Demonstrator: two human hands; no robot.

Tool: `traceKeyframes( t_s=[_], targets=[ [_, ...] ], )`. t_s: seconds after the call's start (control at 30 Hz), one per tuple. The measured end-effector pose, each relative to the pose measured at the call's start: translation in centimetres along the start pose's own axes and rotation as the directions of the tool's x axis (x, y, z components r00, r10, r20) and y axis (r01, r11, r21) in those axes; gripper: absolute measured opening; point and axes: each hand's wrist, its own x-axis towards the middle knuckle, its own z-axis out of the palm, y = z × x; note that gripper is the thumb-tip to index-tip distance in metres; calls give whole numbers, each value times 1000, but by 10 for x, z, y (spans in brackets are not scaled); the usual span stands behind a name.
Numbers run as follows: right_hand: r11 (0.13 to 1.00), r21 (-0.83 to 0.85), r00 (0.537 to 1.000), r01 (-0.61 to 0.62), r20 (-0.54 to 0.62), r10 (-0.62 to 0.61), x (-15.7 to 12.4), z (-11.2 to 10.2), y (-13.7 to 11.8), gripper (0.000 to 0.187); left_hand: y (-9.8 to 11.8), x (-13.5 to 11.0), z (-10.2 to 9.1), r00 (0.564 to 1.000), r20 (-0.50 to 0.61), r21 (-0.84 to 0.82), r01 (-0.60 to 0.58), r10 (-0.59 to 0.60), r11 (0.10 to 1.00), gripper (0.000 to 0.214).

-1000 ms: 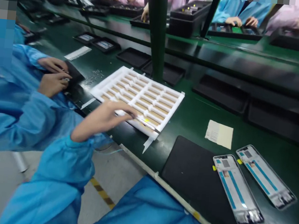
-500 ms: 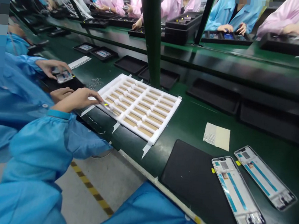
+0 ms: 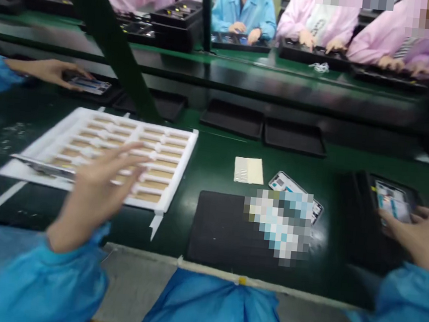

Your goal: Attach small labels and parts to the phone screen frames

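My left hand (image 3: 98, 185) hovers over the white slotted foam tray (image 3: 177, 177), its blurred fingers spread and holding nothing. Left of it, a phone frame (image 3: 45, 167) leans along the tray's near left edge. At the far right, my right hand (image 3: 420, 234) grips a phone frame (image 3: 396, 201) by its sides in a black stacked tray (image 3: 363, 195). Between my hands lies a black mat (image 3: 226, 228). Behind its right part sits another phone frame (image 3: 279, 180), partly covered by a pixelated patch that hides what lies on the mat.
A label sheet (image 3: 249, 170) lies behind the mat. Black shallow trays (image 3: 234, 118) line the back of the green bench. A slanted green post (image 3: 108, 44) rises behind the foam tray. At left, a co-worker's hand (image 3: 52, 72) touches a phone frame in a tray. Several people work opposite.
The view has swung right. My left hand has let go of the phone frame at the foam tray. My right hand has come into view at the black tray. The co-worker's hand has reached the back tray.
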Motion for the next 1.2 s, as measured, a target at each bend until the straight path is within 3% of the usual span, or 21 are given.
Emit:
traceKeyframes(
  t_s=[0.07,0.17,0.2,0.27,0.33,0.37,0.43,0.5,0.53,0.57,0.6,0.67,0.73,0.77,0.83,0.9,1.0,1.07,1.2],
  targets=[
    [992,-10,991,-127,38,127,1,-2,-3,94,55,2,41,983,129,-276,-91,131,957,17],
    [995,26,995,-92,-44,93,-15,-18,-18,107,120,3,90,897,296,-625,-78,328,777,20],
    [996,71,996,-53,-65,58,-27,-26,-26,108,136,3,101,862,354,-700,-13,363,714,24],
    [965,259,998,41,-59,-27,-60,-44,-45,106,157,2,118,815,478,-794,239,329,559,40],
    [824,552,985,126,31,-171,-104,-59,-70,103,169,-1,130,757,597,-797,521,266,306,61],
    [755,637,956,153,97,-276,-128,-63,-85,98,173,-2,135,728,638,-769,619,253,158,68],
    [634,750,841,188,210,-498,-169,-66,-114,88,178,-4,143,689,689,-692,718,227,-76,72],
    [557,783,682,277,248,-688,-190,-61,-134,78,179,-6,150,663,738,-644,747,124,-166,68],
    [541,776,636,324,244,-732,-191,-56,-136,73,178,-6,153,650,758,-636,754,48,-167,66],
    [549,744,637,380,221,-739,-184,-51,-133,67,175,-6,155,640,768,-636,756,-29,-153,63],
    [592,678,686,436,175,-706,-172,-45,-125,62,172,-5,156,636,766,-643,754,-97,-134,61],
    [759,433,842,486,2,-540,-134,-31,-95,53,162,-2,156,651,739,-670,736,-172,-96,58],
    [928,81,930,364,-79,-358,-92,-18,-57,54,149,4,154,679,706,-700,711,-199,-58,55],
    [948,-20,948,318,-5,-318,-74,-14,-39,52,143,7,152,694,690,-714,699,-205,-39,54],
    [949,-50,941,312,152,-301,-48,-10,-11,39,131,14,149,715,670,-731,683,-200,-10,53],
    [941,-51,930,334,181,-320,-33,-15,0,29,121,19,148,721,668,-734,679,-184,-1,53],
    [916,-135,926,378,53,-374,-11,-28,-13,26,112,22,150,723,669,-734,679,-173,-2,54],
    [901,-177,917,396,36,-397,12,-30,-35,27,108,21,151,718,672,-729,684,-180,4,52],
    [904,-122,912,410,74,-403,60,-6,-81,33,105,19,152,697,696,-705,709,-173,22,49]
  ],
)
